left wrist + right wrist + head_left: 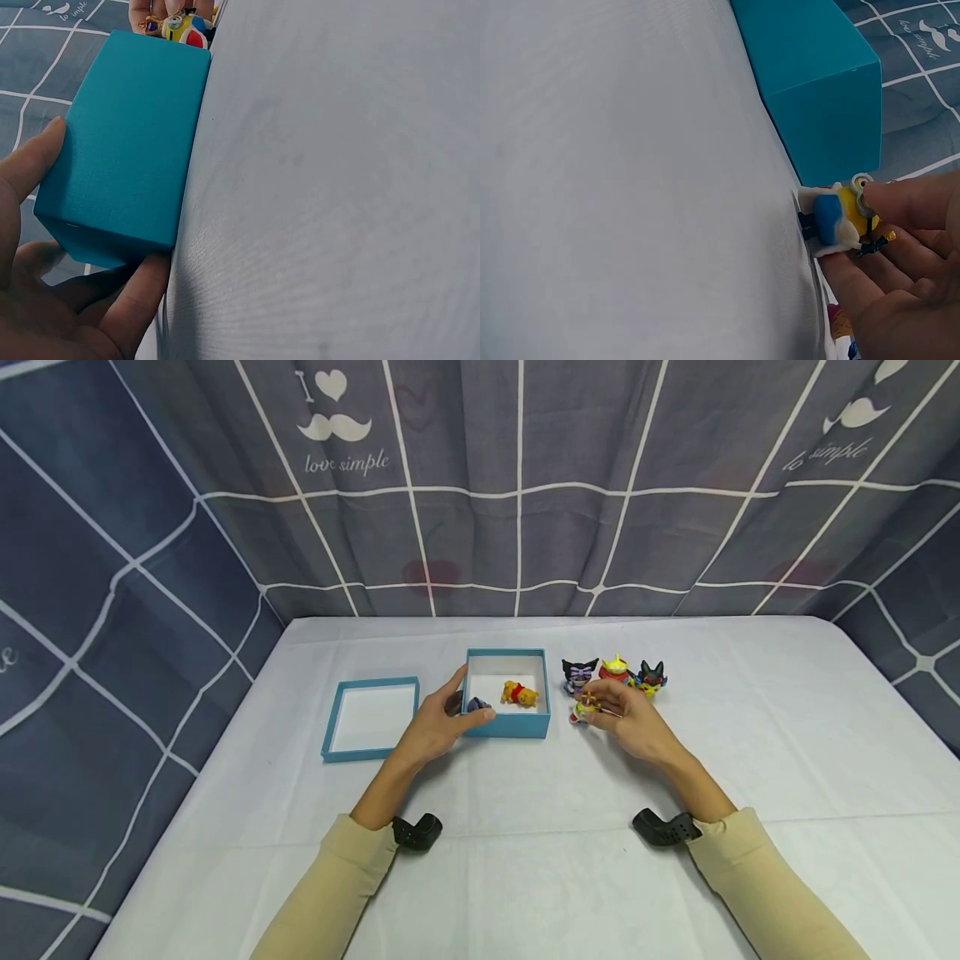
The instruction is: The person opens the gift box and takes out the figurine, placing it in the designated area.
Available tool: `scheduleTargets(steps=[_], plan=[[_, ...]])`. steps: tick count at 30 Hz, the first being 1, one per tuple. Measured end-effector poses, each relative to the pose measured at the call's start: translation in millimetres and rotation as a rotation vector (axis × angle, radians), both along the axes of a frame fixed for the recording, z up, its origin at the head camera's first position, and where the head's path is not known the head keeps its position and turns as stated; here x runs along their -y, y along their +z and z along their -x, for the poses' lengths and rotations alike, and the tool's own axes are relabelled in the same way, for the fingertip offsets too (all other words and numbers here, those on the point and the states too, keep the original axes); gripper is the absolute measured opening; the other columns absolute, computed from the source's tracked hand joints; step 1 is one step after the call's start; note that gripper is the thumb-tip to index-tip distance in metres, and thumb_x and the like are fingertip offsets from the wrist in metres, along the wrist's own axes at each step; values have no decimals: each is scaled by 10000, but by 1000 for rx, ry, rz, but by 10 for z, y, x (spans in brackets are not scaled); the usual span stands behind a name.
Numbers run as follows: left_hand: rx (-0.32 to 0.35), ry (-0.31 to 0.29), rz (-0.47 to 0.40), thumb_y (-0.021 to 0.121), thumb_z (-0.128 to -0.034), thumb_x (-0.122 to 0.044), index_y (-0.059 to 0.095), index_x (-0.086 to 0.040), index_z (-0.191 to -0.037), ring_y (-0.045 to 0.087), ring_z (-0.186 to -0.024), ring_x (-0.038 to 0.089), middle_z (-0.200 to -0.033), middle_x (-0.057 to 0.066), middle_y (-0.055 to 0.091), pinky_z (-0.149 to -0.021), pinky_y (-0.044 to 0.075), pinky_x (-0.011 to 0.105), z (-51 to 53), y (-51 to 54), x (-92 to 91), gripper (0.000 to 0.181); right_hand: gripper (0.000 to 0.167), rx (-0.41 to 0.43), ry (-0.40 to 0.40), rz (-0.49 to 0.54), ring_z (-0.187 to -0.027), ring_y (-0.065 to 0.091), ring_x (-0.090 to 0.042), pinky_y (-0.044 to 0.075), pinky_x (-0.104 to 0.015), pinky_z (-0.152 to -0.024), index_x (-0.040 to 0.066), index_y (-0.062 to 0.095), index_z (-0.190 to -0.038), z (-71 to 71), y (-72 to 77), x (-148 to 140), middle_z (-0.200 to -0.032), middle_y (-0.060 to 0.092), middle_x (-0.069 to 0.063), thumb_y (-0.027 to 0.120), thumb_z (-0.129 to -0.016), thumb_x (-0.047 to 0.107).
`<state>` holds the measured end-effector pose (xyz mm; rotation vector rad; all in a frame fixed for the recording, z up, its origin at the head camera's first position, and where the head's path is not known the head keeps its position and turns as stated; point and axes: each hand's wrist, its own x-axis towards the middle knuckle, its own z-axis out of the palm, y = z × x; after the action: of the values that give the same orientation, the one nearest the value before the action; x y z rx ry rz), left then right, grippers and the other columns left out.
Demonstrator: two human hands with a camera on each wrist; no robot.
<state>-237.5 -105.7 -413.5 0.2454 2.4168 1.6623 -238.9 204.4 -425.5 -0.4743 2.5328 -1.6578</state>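
At the open teal box, my left hand grips the left side, its thumb over the front edge. In the left wrist view, fingers touch the end wall of the box. A yellow bear figurine in a red top lies inside, and a blue-grey figurine is partly hidden by my thumb. Right of the box, my right hand pinches a Minion figurine with a white robe and blue front. It is upright at the tabletop; whether its feet touch the cloth I cannot tell.
Left of the box lies the teal-rimmed lid, its white inside facing up. Behind my right hand stand a black-eared figurine, a red and yellow-topped one and another black-eared one. White cloth covers the table; a grey checked curtain hangs behind.
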Motion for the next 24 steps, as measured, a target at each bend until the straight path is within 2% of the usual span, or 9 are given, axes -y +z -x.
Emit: scheduleTargets(steps=[3, 10, 13, 18, 24], plan=[[-2, -1, 1, 756, -888, -342, 196, -232, -1595, 417, -1364, 275, -1492, 182, 426, -1037, 409, 457, 2, 3, 0, 909, 378, 18, -5, -8, -1213, 548, -387, 446, -224, -929, -116, 538, -1273, 0, 16, -3, -1263, 575, -263, 641, -915, -49], [-5, -5, -12, 764, -882, -337, 192, -217, -1596, 411, -1369, 289, -1505, 189, 407, -1029, 419, 460, 5, 6, -2, 923, 406, 34, -3, -3, -1245, 521, -393, 425, -416, -1010, -116, 512, -1300, -8, 27, -6, -1288, 562, -267, 634, -919, -48], [-1, -4, -12, 763, -883, -343, 194, -221, -1596, 406, -1373, 286, -1509, 186, 401, -1032, 416, 456, 5, 5, 2, 920, 412, 37, 3, 8, -1253, 515, -398, 432, -373, -1004, -120, 502, -1305, -2, 24, -13, -1296, 558, -270, 628, -919, -55], [-4, -12, -17, 756, -889, -343, 189, -221, -1596, 406, -1373, 280, -1508, 186, 402, -1038, 409, 454, 4, 2, 7, 914, 407, 31, 20, 28, -1230, 532, -397, 449, -194, -915, -126, 503, -1301, -2, 11, -17, -1305, 551, -272, 627, -922, -49], [0, -9, -12, 761, -881, -356, 185, -234, -1597, 405, -1375, 278, -1510, 179, 403, -1048, 397, 460, 3, 11, 8, 927, 389, 28, 49, 63, -1210, 548, -389, 466, -176, -876, -119, 516, -1288, 15, -14, -21, -1292, 564, -273, 622, -918, -64]])
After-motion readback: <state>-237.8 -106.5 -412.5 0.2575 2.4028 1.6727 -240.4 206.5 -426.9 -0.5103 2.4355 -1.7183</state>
